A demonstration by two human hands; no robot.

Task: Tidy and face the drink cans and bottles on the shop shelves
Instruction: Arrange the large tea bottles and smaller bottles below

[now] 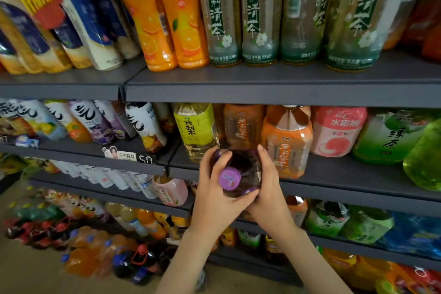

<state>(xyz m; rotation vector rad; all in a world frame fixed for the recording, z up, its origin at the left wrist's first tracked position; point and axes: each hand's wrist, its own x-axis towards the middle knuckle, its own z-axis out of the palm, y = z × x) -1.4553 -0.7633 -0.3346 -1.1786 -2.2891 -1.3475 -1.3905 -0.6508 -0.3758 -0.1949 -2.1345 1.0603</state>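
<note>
A dark bottle with a purple cap [241, 169] is held in front of the middle shelf [334, 188], its cap pointing at me. My left hand [214, 193] grips its left side, thumb curled over the top. My right hand [269, 184] grips its right side, fingers stretched up along the bottle. Just behind stand a yellow pear-drink bottle [196, 129] and an orange tea bottle [287, 141].
The top shelf [262, 88] carries orange juice bottles [167, 19] and green jasmine tea bottles [260, 14]. A pink peach bottle [335, 131] and green tea bottles [391, 138] fill the right. Lower shelves and the floor hold several more bottles.
</note>
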